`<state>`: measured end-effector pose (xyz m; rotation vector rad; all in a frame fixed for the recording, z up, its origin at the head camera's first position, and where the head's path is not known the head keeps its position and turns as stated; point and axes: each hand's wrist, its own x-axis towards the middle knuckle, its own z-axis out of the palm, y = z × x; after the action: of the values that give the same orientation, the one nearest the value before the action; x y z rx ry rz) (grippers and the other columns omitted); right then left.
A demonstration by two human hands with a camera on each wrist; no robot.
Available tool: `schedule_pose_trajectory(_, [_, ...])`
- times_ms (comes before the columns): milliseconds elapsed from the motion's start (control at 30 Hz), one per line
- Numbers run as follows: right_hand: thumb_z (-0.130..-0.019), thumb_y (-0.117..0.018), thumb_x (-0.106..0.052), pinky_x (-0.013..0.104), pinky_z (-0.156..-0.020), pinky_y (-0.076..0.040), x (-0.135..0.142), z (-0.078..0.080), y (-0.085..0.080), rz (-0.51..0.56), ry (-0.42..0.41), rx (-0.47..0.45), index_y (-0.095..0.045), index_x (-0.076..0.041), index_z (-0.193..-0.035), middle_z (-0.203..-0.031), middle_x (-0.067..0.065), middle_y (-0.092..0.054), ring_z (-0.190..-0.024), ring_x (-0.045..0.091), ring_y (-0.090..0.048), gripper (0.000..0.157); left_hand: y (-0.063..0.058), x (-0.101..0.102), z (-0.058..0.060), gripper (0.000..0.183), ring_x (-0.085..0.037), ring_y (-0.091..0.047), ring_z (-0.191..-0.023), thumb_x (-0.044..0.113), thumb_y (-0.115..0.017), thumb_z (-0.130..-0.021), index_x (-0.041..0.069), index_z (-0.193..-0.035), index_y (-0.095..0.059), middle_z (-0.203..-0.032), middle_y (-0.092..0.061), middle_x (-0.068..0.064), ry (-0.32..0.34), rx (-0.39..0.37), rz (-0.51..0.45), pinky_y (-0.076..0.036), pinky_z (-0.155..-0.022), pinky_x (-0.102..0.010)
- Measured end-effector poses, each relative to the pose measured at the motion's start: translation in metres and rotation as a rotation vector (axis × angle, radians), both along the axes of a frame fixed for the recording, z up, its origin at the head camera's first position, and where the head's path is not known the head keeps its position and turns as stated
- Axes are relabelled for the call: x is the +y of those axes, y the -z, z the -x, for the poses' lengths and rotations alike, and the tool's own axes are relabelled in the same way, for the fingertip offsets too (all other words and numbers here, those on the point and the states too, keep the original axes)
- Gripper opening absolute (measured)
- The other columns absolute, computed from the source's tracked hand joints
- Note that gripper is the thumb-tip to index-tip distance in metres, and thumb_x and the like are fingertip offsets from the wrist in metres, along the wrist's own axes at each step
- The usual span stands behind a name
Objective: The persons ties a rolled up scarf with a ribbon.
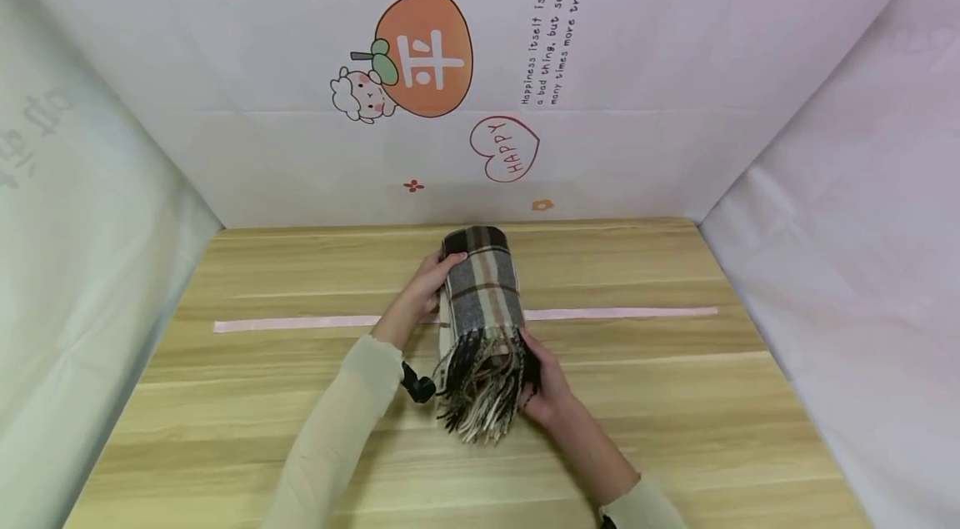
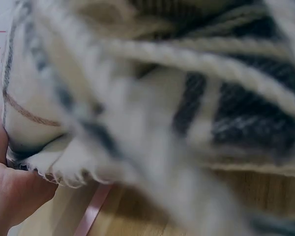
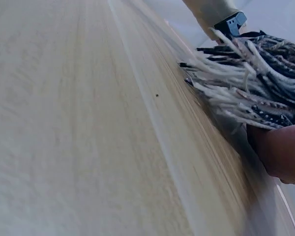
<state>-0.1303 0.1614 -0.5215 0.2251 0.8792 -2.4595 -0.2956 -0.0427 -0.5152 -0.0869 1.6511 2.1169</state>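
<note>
A folded plaid scarf in grey, white, brown and black lies lengthwise between both hands, its twisted fringe toward the person. My left hand grips its far left side, the thumb laid over the top. At the near right corner, my right hand holds the edge beside the fringe, with some fingers hidden beneath the cloth. Blurred fringe strands fill much of the left wrist view, and the left hand shows at its lower left. In the right wrist view, the fringe hangs above the right hand.
The wooden table carries a pink tape strip running across it, passing under the scarf. White printed sheeting stands behind the table, with pale sheets on both sides. A black wrist device sits on the left wrist.
</note>
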Motion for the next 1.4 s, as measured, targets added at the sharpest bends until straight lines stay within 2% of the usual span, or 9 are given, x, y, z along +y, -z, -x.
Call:
schedule_pose_trajectory(167, [-0.107,-0.041,-0.038,0.019,-0.07,-0.057,-0.006,-0.003,0.001,-0.064,0.001,-0.014,-0.064,-0.018,-0.1,-0.089,-0.005,-0.074,-0.077,0.007,-0.071,0.031,0.004,-0.004,0.0,0.049,-0.014,-0.066,-0.089,0.03,-0.055,-0.103,0.008,-0.145,-0.043,-0.109,-0.062,-0.006,0.004,0.012,0.031,-0.059,-0.073,-0.028])
schedule_pose_trajectory(367, [-0.105,-0.048,-0.038,0.015,-0.063,-0.055,-0.018,-0.005,-0.002,-0.189,0.067,-0.083,-0.063,-0.02,-0.095,-0.083,-0.007,-0.072,-0.07,0.004,-0.068,0.026,0.008,-0.01,-0.002,0.05,-0.012,-0.065,-0.09,0.032,-0.055,-0.103,0.006,-0.146,-0.045,-0.109,-0.063,-0.004,-0.006,0.055,0.102,-0.057,-0.075,-0.027])
schedule_pose_trajectory(600, [-0.105,-0.049,-0.037,0.014,-0.06,-0.054,-0.03,-0.006,-0.004,-0.26,0.1,-0.069,-0.06,-0.02,-0.097,-0.08,-0.008,-0.071,-0.067,0.002,-0.067,0.021,0.009,-0.015,-0.003,0.047,-0.013,-0.065,-0.088,0.03,-0.055,-0.103,0.006,-0.143,-0.049,-0.109,-0.063,-0.007,-0.046,0.056,0.105,-0.057,-0.075,-0.027])
schedule_pose_trajectory(733, [-0.104,-0.049,-0.038,0.012,-0.053,-0.049,-0.032,-0.007,-0.003,-0.315,0.089,-0.041,-0.057,-0.019,-0.097,-0.077,-0.009,-0.069,-0.061,0.001,-0.064,0.022,0.008,-0.014,-0.003,0.047,-0.019,-0.062,-0.104,0.03,-0.056,-0.102,0.004,-0.142,-0.051,-0.125,-0.061,-0.014,-0.061,0.102,0.188,-0.054,-0.087,-0.03])
schedule_pose_trajectory(900, [-0.102,-0.048,-0.046,0.016,-0.041,-0.036,-0.034,-0.005,-0.002,-0.557,0.037,0.036,-0.05,-0.011,-0.11,-0.072,-0.007,-0.062,-0.05,0.003,-0.053,0.036,0.01,-0.015,-0.003,0.055,-0.033,-0.05,-0.133,0.029,-0.057,-0.102,-0.002,-0.145,-0.045,-0.146,-0.049,-0.023,-0.104,0.143,0.262,-0.044,-0.11,-0.044])
schedule_pose_trajectory(1067, [-0.1,-0.052,-0.05,0.024,-0.054,-0.05,-0.035,0.002,-0.002,-0.699,0.016,0.069,-0.047,-0.004,-0.131,-0.083,-0.002,-0.062,-0.064,0.009,-0.06,0.056,0.006,-0.016,-0.006,0.058,-0.037,-0.047,-0.137,0.024,-0.059,-0.101,0.0,-0.149,-0.039,-0.152,-0.043,-0.024,-0.19,0.173,0.258,-0.043,-0.111,-0.05])
schedule_pose_trajectory(1233, [-0.102,-0.052,-0.042,0.027,-0.066,-0.054,-0.032,0.005,-0.006,-0.744,0.008,0.115,-0.05,0.002,-0.129,-0.089,0.002,-0.065,-0.073,0.011,-0.063,0.052,-0.001,-0.019,-0.011,0.06,-0.038,-0.045,-0.138,0.022,-0.057,-0.102,0.002,-0.152,-0.033,-0.153,-0.041,-0.024,-0.193,0.179,0.325,-0.042,-0.111,-0.05])
schedule_pose_trajectory(1333, [-0.102,-0.051,-0.043,0.027,-0.073,-0.051,-0.025,0.006,-0.01,-0.956,0.004,0.229,-0.059,0.003,-0.122,-0.097,0.008,-0.067,-0.081,0.011,-0.061,0.05,-0.007,-0.021,-0.019,0.063,-0.038,-0.041,-0.142,0.021,-0.056,-0.102,0.002,-0.154,-0.028,-0.154,-0.039,-0.026,-0.155,0.219,0.387,-0.039,-0.114,-0.051])
schedule_pose_trajectory(1400, [-0.102,-0.051,-0.045,0.029,-0.077,-0.052,-0.016,0.007,-0.011,-1.109,-0.003,0.283,-0.063,0.002,-0.12,-0.103,0.012,-0.068,-0.086,0.013,-0.062,0.051,-0.011,-0.021,-0.026,0.065,-0.039,-0.038,-0.144,0.021,-0.056,-0.101,0.002,-0.155,-0.024,-0.155,-0.037,-0.026,-0.104,0.279,0.438,-0.037,-0.115,-0.051])
